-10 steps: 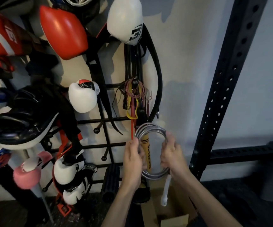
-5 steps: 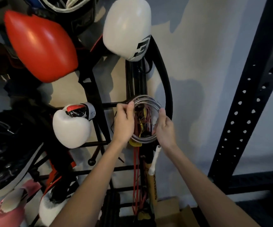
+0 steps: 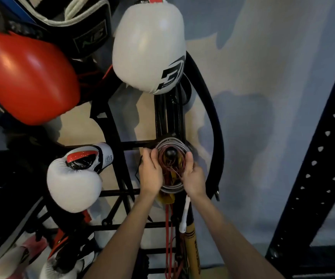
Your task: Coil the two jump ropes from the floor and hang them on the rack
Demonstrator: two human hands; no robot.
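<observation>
A coiled clear jump rope circles a black ball-tipped peg of the black rack. My left hand grips the coil's left side and my right hand grips its right side. One white handle of this rope dangles below my right wrist. A thin dark red rope hangs on the same peg behind the coil, with strands trailing down. Whether the clear coil rests on the peg or is only held around it is unclear.
White boxing gloves and a red glove hang on the rack at upper centre and left. A black curved strap hangs right of the peg. A yellow bat-like stick stands below. A black perforated upright rises at right.
Both hands lifted the clear coil from waist height up the rack and brought it over the black ball-tipped peg. The view closed in on the rack.
</observation>
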